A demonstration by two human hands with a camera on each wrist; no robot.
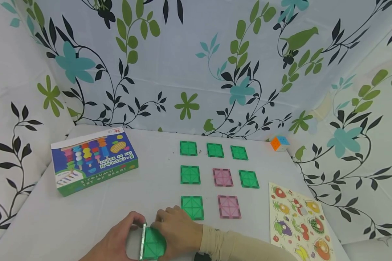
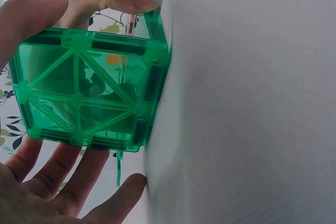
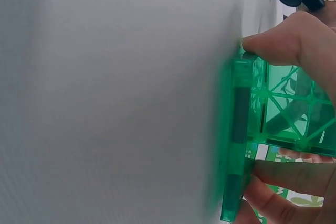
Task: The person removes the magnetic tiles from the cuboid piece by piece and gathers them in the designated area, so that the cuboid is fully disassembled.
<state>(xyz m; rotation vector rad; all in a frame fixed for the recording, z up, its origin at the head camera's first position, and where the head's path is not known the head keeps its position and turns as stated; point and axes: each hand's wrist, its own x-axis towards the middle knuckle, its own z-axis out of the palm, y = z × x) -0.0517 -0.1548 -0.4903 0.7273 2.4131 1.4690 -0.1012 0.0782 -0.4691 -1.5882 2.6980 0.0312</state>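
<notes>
My left hand (image 1: 114, 239) grips an upright green magnetic tile (image 2: 77, 98) by opposite edges, thumb on one side and fingers on the other. That tile stands on edge along the side of a second green magnetic tile (image 1: 154, 243), which lies flat on the table. Thumb and fingers of my right hand (image 1: 179, 232) hold the flat tile by opposite sides, as the right wrist view shows. In that view the flat tile's edge (image 3: 237, 129) faces the camera, with the upright one behind it. My right hand partly covers the flat tile in the head view.
Beyond my hands, green tiles (image 1: 190, 174) and pink tiles (image 1: 229, 207) lie in rows on the white table (image 1: 156, 174). A bead set box (image 1: 94, 159) is at the left, a fruit-picture board (image 1: 300, 224) at the right. A puzzle cube (image 1: 280, 143) sits at the far right corner.
</notes>
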